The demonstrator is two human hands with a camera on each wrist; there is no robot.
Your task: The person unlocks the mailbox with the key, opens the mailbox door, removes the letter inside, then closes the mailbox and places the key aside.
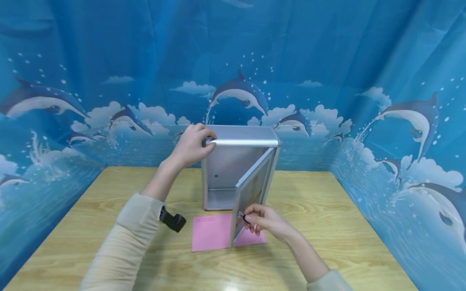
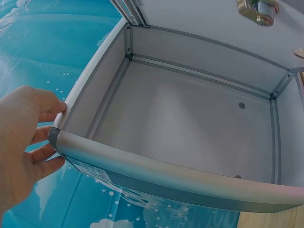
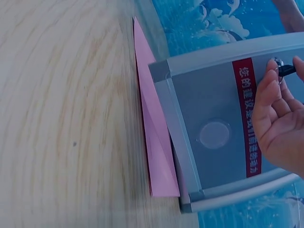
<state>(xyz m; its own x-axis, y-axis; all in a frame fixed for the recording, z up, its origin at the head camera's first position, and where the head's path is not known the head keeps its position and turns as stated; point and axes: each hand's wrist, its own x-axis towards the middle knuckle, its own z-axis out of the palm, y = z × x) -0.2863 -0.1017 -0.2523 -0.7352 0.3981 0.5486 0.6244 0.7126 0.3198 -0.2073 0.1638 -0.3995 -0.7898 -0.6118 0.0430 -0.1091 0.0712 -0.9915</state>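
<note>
A silver-grey metal suggestion box [image 1: 244, 131] stands upright on the table, its hinged front door [image 1: 251, 190] swung partly outward. My left hand [image 1: 193, 146] grips the box's upper left corner, thumb toward the front edge; in the left wrist view that hand [image 2: 21, 142] has its fingertips at the corner. With my right hand [image 1: 268, 221] I pinch the black-headed key [image 1: 245, 218] at the door's lock. The right wrist view shows the key [image 3: 287, 70] between thumb and fingers, beside a red strip [image 3: 247, 109] of Chinese print on the door. The lock's brass-coloured back [image 2: 259, 12] appears inside.
A pink envelope [image 1: 212, 233] lies flat on the wooden table [image 1: 174, 262], in front of the box and partly behind the door. Blue dolphin-print curtains [image 1: 145, 48] surround the table's back and sides. A black strap mount [image 1: 172, 220] is on my left wrist.
</note>
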